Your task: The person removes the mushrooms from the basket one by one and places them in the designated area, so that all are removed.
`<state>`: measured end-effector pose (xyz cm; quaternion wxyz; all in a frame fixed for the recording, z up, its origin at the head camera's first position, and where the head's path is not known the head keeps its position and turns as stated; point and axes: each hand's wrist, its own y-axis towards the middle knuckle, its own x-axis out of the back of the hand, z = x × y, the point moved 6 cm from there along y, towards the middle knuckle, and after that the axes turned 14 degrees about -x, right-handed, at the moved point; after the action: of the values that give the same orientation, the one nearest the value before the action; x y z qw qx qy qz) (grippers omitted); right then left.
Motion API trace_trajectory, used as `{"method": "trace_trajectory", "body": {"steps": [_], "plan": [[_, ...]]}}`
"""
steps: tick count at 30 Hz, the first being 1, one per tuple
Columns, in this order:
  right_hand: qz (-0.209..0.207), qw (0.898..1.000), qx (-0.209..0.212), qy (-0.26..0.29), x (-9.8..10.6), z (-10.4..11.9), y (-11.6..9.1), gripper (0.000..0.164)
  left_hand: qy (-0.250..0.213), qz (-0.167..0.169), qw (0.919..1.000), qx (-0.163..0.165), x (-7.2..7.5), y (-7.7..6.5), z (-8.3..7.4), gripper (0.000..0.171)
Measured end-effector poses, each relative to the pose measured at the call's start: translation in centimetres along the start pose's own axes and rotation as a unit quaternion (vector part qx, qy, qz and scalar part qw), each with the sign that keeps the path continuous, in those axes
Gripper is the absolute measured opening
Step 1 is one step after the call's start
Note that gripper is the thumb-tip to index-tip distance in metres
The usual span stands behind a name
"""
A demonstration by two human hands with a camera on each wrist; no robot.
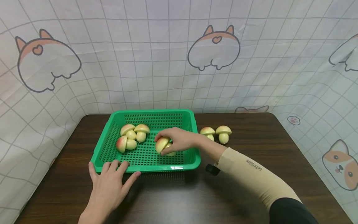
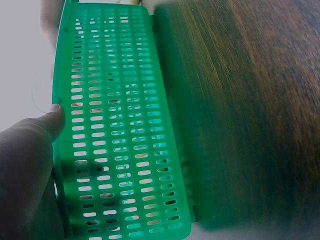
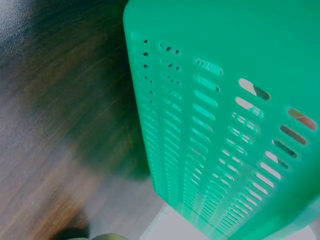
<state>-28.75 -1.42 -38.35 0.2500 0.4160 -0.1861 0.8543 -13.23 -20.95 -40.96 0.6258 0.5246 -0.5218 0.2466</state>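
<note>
A green plastic basket [image 1: 145,169] with slotted walls stands on the table. My left hand [image 1: 107,186] holds its near rim at the left corner, fingers over the edge; in the left wrist view the thumb [image 2: 49,122] lies at the rim. Inside the basket, my right hand [image 1: 180,140] grips a yellow-and-red toy-like mushroom [image 1: 161,145] between thumb and fingers. Three similar mushrooms lie at the basket's left: one behind [image 1: 127,128], one beside it [image 1: 141,128], one in front [image 1: 121,144]. The basket wall [image 3: 210,125] hides the right hand in the right wrist view.
Right of the basket, two more mushrooms lie on the dark wooden table [image 1: 251,149]: one partly behind the right forearm [image 1: 207,131], the other farther right [image 1: 223,130]. A white gridded cloth [image 1: 156,62] with cartoon prints hangs around the table's back and sides.
</note>
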Motion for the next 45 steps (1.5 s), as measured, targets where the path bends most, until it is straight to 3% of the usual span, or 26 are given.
{"method": "trace_trajectory", "body": {"steps": [17,26,45], "plan": [[-0.029,0.999,-0.015,0.042,1.1,-0.7,-0.8,0.041,-0.003,-0.004,1.0000,0.000,0.1,-0.1,0.0,0.050],[-0.030,0.999,0.001,0.020,0.9,-0.8,-0.8,0.041,-0.005,0.000,1.0000,0.001,0.0,0.0,0.0,0.050],[-0.048,0.998,0.003,0.028,1.9,-0.8,-1.6,0.040,-0.001,0.000,1.0000,0.001,0.0,0.0,0.0,0.051]]}}
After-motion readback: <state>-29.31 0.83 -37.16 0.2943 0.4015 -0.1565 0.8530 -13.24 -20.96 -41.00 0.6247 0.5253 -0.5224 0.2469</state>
